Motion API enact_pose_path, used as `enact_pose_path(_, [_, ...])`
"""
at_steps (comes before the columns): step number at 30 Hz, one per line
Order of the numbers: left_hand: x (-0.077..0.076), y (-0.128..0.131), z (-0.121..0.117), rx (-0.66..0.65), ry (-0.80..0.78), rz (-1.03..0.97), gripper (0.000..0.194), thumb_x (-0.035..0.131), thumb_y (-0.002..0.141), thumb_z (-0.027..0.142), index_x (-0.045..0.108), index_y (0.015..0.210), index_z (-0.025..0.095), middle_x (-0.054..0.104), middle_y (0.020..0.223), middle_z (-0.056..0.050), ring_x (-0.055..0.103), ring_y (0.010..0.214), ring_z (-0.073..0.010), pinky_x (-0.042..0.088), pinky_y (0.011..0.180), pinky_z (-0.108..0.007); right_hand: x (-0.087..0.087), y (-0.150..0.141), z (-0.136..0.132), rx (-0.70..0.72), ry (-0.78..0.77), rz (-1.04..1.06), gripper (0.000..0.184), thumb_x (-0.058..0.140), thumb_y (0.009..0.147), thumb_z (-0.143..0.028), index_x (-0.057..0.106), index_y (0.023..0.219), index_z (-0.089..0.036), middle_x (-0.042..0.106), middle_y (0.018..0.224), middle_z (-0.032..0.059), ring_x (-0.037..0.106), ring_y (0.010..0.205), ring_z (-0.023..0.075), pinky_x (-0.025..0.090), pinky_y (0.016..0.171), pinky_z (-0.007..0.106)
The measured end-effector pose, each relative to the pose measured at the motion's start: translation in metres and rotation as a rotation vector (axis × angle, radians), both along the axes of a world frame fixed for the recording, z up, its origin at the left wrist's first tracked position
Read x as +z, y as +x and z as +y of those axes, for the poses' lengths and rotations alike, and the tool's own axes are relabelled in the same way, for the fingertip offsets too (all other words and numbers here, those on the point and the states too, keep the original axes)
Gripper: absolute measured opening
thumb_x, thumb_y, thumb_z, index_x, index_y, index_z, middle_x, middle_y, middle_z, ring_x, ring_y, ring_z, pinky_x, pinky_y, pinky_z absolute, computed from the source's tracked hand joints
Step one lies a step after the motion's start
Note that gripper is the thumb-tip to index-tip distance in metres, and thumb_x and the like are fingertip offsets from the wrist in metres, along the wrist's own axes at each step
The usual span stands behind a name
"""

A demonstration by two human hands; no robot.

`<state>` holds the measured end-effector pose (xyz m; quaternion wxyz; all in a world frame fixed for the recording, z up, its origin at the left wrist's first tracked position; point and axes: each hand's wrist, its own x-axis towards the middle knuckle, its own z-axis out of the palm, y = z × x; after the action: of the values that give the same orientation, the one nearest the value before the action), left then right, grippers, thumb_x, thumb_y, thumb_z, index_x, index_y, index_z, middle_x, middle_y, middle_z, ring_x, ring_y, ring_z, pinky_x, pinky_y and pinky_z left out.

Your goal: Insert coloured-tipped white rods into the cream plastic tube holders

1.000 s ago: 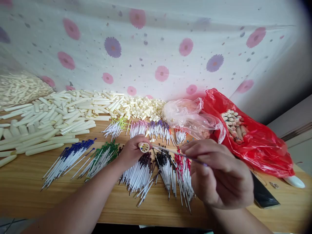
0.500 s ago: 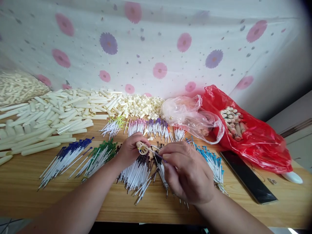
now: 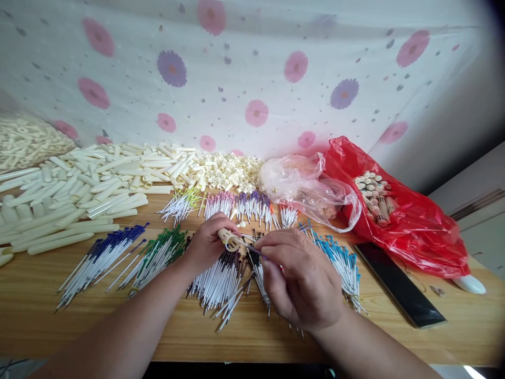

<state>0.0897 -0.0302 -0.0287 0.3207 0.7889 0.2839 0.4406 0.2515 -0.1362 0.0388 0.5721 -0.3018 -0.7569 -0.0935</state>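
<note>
My left hand [image 3: 207, 243] is closed around a cream slotted pen barrel [image 3: 228, 238], its open end turned to the right and toward me. Between the thumb and fingers of my right hand [image 3: 305, 279] is a thin white pen refill [image 3: 249, 247] with a purple end piece. The refill's white tip reaches the mouth of the barrel; how far inside it goes, I cannot tell. Beneath both hands lie bundles of dark-ended refills [image 3: 216, 281]. Green-ended refills [image 3: 163, 255] lie left of my left hand, and light-blue-ended refills [image 3: 343, 263] sit beyond my right hand.
Long cream tubes [image 3: 74, 205] and short slotted pieces [image 3: 226, 171] are heaped along the back. Blue-ended refills [image 3: 104, 258] lie at left, and pink-ended ones [image 3: 219, 204] behind. At right are a clear bag [image 3: 307, 184], a red bag [image 3: 426, 237] with barrels, and a black phone-like slab [image 3: 400, 284].
The whole view has shifted slightly. Both hands keep nearly the same pose, with the refill still held at the barrel's mouth.
</note>
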Motion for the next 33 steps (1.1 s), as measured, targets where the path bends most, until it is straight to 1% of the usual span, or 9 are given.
enact_pose_path(4, [0.000, -0.001, -0.001, 0.008, 0.026, 0.035, 0.013, 0.058, 0.082, 0.023, 0.062, 0.071, 0.020, 0.054, 0.071, -0.001, 0.053, 0.068, -0.0161, 0.040, 0.063, -0.029, -0.011, -0.006, 0.008, 0.001, -0.018, 0.035, 0.022, 0.054, 0.082, -0.003, 0.057, 0.100, -0.016, 0.067, 0.085, 0.0083, 0.065, 0.082, 0.0152, 0.057, 0.069, 0.029])
enact_pose_path(7, [0.001, -0.003, -0.002, 0.006, 0.067, 0.068, 0.014, 0.057, 0.085, 0.031, 0.061, 0.080, 0.020, 0.053, 0.077, -0.001, 0.053, 0.073, -0.0166, 0.041, 0.066, -0.029, -0.018, -0.008, 0.015, -0.017, -0.097, 0.031, 0.016, 0.057, 0.082, -0.006, 0.059, 0.095, -0.015, 0.067, 0.085, 0.0077, 0.063, 0.081, 0.0157, 0.055, 0.071, 0.031])
enact_pose_path(9, [0.003, -0.005, -0.003, -0.012, 0.088, 0.089, 0.028, 0.054, 0.086, 0.047, 0.059, 0.091, 0.020, 0.053, 0.085, -0.002, 0.054, 0.079, -0.0180, 0.042, 0.071, -0.030, -0.020, -0.007, 0.020, -0.060, -0.164, 0.052, 0.013, 0.058, 0.082, -0.008, 0.062, 0.090, -0.017, 0.064, 0.084, 0.0063, 0.061, 0.079, 0.0157, 0.053, 0.068, 0.031])
enact_pose_path(12, [0.006, -0.007, -0.004, -0.041, 0.117, 0.119, 0.053, 0.039, 0.085, 0.065, 0.055, 0.106, 0.019, 0.052, 0.095, -0.005, 0.053, 0.089, -0.0210, 0.043, 0.078, -0.033, -0.019, -0.001, 0.025, -0.074, -0.257, 0.121, 0.011, 0.062, 0.078, -0.008, 0.065, 0.082, -0.018, 0.058, 0.083, 0.0040, 0.058, 0.076, 0.0141, 0.050, 0.064, 0.028])
enact_pose_path(16, [0.006, -0.009, -0.004, 0.009, 0.152, 0.148, 0.050, 0.027, 0.092, 0.058, 0.055, 0.107, 0.019, 0.051, 0.099, -0.007, 0.052, 0.095, -0.0216, 0.042, 0.083, -0.035, -0.018, 0.007, 0.029, -0.028, -0.353, 0.163, 0.012, 0.066, 0.074, -0.006, 0.065, 0.075, -0.019, 0.054, 0.084, 0.0016, 0.056, 0.077, 0.0125, 0.048, 0.067, 0.026])
enact_pose_path(23, [-0.002, -0.009, -0.001, 0.191, 0.341, 0.183, 0.044, 0.035, 0.092, 0.053, 0.060, 0.099, 0.018, 0.049, 0.094, -0.006, 0.051, 0.090, -0.0215, 0.042, 0.079, -0.035, -0.022, 0.011, 0.036, -0.043, -0.407, 0.173, 0.009, 0.065, 0.074, -0.008, 0.065, 0.072, -0.017, 0.054, 0.082, 0.0024, 0.056, 0.078, 0.0138, 0.048, 0.067, 0.027])
enact_pose_path(28, [-0.001, -0.009, -0.001, 0.303, 0.429, 0.215, 0.044, 0.035, 0.092, 0.053, 0.062, 0.096, 0.018, 0.048, 0.092, -0.006, 0.050, 0.088, -0.0221, 0.043, 0.077, -0.036, -0.029, 0.005, 0.037, -0.028, -0.438, 0.218, 0.011, 0.060, 0.080, -0.008, 0.066, 0.076, -0.016, 0.060, 0.085, 0.0052, 0.059, 0.081, 0.0147, 0.050, 0.072, 0.029])
enact_pose_path(30, [0.000, -0.009, -0.002, 0.330, 0.449, 0.222, 0.045, 0.035, 0.092, 0.054, 0.063, 0.095, 0.019, 0.047, 0.092, -0.006, 0.050, 0.088, -0.0224, 0.043, 0.077, -0.037, -0.032, -0.001, 0.036, -0.001, -0.456, 0.252, 0.013, 0.057, 0.083, -0.010, 0.066, 0.078, -0.017, 0.063, 0.088, 0.0065, 0.061, 0.084, 0.0155, 0.051, 0.075, 0.030])
enact_pose_path(33, [0.001, -0.010, -0.001, 0.352, 0.457, 0.221, 0.045, 0.035, 0.092, 0.054, 0.063, 0.094, 0.019, 0.048, 0.090, -0.006, 0.050, 0.087, -0.0226, 0.043, 0.076, -0.037, -0.033, -0.001, 0.038, 0.108, -0.521, 0.316, 0.015, 0.055, 0.085, -0.013, 0.069, 0.084, -0.020, 0.065, 0.097, 0.0073, 0.062, 0.091, 0.0160, 0.052, 0.081, 0.033])
